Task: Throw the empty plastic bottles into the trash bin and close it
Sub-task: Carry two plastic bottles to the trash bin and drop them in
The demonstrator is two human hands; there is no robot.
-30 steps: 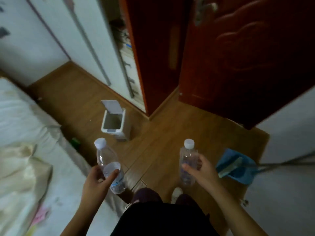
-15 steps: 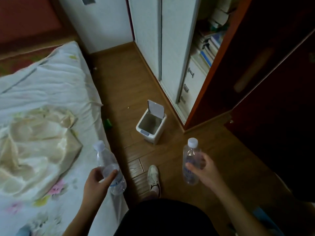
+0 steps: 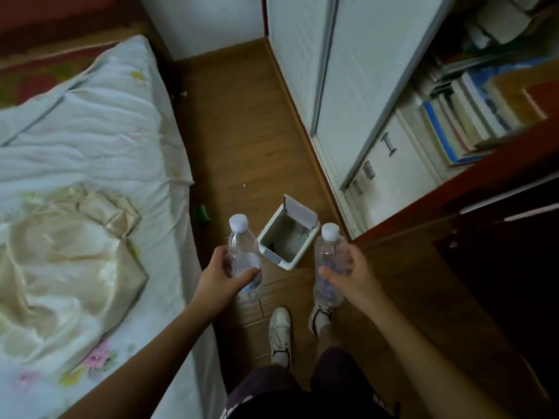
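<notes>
Two white sneakers (image 3: 279, 328) stand on the wood floor (image 3: 239, 122). Above them, the left hand (image 3: 220, 276) grips one capped clear bottle (image 3: 243, 255) and the right hand (image 3: 352, 275) grips another bottle (image 3: 328, 261), flanking the small white trash bin (image 3: 287, 246), lid (image 3: 298, 210) tipped up. A bed (image 3: 90, 146) lies left, a bookshelf (image 3: 472, 110) right.

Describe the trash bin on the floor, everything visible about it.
The trash bin is a small, white, rectangular container that looks like plastic. It stands upright on the wooden floor, between the bed and the white cabinet. Its hinged lid is flipped up at the far side, so the mouth is open. The inside looks mostly empty. Neither hand nor bottle appears to touch it.
</notes>
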